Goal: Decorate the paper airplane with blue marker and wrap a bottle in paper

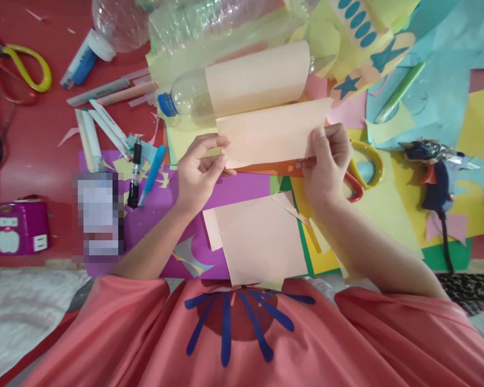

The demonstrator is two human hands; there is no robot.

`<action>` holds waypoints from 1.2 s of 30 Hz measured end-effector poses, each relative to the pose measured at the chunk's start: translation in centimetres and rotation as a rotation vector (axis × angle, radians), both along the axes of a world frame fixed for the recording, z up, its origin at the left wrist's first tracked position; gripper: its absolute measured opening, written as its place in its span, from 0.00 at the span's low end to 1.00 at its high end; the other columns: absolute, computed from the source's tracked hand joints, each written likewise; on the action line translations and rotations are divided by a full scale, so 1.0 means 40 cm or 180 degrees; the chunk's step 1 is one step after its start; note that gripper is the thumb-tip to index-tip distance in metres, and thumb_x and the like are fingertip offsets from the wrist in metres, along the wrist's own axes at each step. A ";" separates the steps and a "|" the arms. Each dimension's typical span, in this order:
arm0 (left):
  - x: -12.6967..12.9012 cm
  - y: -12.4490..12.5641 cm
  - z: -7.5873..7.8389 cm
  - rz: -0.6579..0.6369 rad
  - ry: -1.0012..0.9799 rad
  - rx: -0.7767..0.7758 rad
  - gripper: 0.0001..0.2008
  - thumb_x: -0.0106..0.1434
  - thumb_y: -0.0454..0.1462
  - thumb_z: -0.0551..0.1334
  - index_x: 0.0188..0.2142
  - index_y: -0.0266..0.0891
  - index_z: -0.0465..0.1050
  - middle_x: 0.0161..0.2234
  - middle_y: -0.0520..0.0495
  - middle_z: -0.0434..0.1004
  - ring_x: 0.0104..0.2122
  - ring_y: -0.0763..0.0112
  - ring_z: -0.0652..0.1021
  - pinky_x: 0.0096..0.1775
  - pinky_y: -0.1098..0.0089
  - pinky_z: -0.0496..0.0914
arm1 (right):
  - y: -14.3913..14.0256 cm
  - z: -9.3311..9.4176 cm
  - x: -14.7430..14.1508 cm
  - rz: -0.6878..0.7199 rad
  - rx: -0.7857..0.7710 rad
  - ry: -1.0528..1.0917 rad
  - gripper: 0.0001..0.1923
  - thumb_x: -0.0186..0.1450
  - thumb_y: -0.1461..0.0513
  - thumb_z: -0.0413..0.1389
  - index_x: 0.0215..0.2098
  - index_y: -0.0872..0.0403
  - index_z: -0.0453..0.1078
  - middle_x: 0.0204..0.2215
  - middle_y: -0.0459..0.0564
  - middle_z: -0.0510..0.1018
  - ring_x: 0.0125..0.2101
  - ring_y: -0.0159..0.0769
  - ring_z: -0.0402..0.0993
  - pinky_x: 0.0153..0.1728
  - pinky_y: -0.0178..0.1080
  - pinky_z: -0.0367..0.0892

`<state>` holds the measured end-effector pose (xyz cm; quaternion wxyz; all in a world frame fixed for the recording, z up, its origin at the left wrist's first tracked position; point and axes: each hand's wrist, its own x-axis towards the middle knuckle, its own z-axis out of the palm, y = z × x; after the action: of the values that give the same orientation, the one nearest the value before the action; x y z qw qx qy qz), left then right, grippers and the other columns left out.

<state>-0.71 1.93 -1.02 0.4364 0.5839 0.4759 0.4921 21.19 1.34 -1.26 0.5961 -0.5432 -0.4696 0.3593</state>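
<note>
The paper point(272, 134) is pale peach, the bottle cap point(167, 105) blue.

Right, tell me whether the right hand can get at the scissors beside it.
Probably yes. The scissors lie close beside the right hand, their handle end largely uncovered. Its fingers hold the peach sheet, though, so it would likely have to let go first.

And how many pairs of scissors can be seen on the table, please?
2. One pair of scissors lies at the upper left of the picture, on the red table; the second pair, partly hidden, lies by the right hand. More could be under the coloured papers.
</note>
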 end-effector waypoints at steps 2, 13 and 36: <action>-0.001 -0.002 0.000 -0.0066 0.0018 -0.0041 0.18 0.61 0.51 0.66 0.44 0.44 0.76 0.49 0.45 0.74 0.23 0.82 0.79 0.19 0.82 0.70 | 0.001 -0.003 0.003 -0.0037 -0.0047 -0.0041 0.22 0.66 0.45 0.54 0.26 0.48 0.55 0.17 0.39 0.54 0.15 0.26 0.52 0.16 0.35 0.58; -0.021 0.005 -0.016 -0.0376 0.0479 0.0202 0.22 0.65 0.51 0.63 0.56 0.53 0.67 0.63 0.45 0.64 0.24 0.80 0.81 0.22 0.79 0.75 | 0.010 0.005 -0.007 -0.0216 -0.0074 0.0493 0.21 0.63 0.47 0.59 0.24 0.48 0.56 0.16 0.37 0.52 0.14 0.25 0.48 0.14 0.33 0.58; -0.011 -0.005 0.025 -0.0459 0.1281 0.1263 0.09 0.70 0.40 0.56 0.41 0.45 0.76 0.39 0.49 0.82 0.38 0.71 0.81 0.37 0.70 0.77 | 0.054 0.087 0.057 0.1450 -0.0460 -0.1435 0.12 0.64 0.56 0.58 0.25 0.51 0.65 0.21 0.43 0.67 0.21 0.29 0.59 0.23 0.37 0.57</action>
<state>-1.15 1.71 -0.01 0.2444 0.7760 0.4046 0.4176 23.48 3.51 2.23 0.3412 -0.5310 -0.6725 0.3865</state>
